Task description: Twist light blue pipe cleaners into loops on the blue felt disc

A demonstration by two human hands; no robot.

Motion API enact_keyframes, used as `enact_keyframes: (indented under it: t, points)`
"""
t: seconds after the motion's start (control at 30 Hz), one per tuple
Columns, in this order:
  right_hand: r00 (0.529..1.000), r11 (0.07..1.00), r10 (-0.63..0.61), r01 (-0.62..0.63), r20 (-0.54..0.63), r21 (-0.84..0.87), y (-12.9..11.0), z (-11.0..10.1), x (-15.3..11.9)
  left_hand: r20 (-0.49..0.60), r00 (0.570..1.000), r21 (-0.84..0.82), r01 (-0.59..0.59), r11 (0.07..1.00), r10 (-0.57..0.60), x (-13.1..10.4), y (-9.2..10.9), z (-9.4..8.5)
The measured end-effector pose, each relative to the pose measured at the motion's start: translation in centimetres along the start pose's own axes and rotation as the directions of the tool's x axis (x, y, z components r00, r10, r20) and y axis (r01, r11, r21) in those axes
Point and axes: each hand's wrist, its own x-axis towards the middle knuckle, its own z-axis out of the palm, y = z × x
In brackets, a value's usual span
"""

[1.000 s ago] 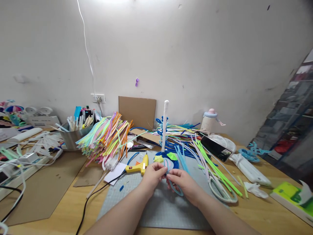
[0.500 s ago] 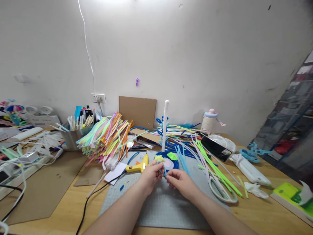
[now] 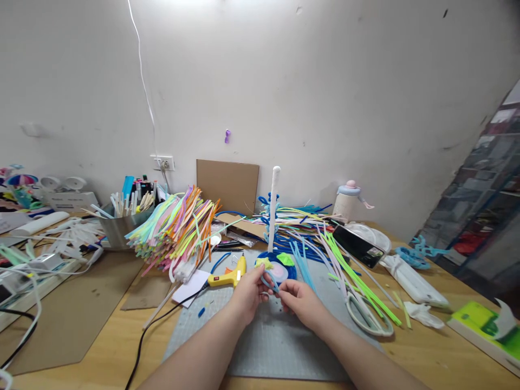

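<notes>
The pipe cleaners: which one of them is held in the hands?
The light blue pipe cleaner, bent into a loop between the left hand and right hand. The others lie in piles on the table, untouched.

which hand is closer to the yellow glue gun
Left. The left hand is just right of the yellow glue gun; the right hand lies farther right, beyond the left.

Head view: left hand point(image 3: 248, 292) and right hand point(image 3: 299, 300) meet over grey cutting mat point(image 3: 260, 346), both pinching a light blue pipe cleaner point(image 3: 268, 283) bent into a loop. Just behind: blue round base point(image 3: 277, 265) with upright white post point(image 3: 273, 208). Yellow glue gun point(image 3: 227, 277) lies left of hands; white scissors point(image 3: 368, 317) right. Multicoloured pipe cleaner pile point(image 3: 174, 230) on wooden surface point(image 3: 439, 352).
</notes>
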Motion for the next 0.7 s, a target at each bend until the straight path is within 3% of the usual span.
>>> enact_keyframes:
  t: [0.27,0.53,0.7]
  points:
    - [0.998,0.997,-0.069,0.069,0.013,0.024,0.2,-0.2,-0.1,-0.045,0.998,0.022,0.046,0.999,-0.045,0.0,0.3,-0.1]
    - [0.993,0.959,-0.065,0.09,-0.1,0.269,-1.4,-0.3,-0.8,0.029,0.989,-0.185,0.146,0.972,-0.143,-0.3,0.6,0.0]
    - [0.985,0.904,0.003,0.071,-0.173,0.422,-1.3,0.2,-0.8,0.022,0.997,-0.142,0.081,0.987,-0.078,-0.5,0.2,0.2]
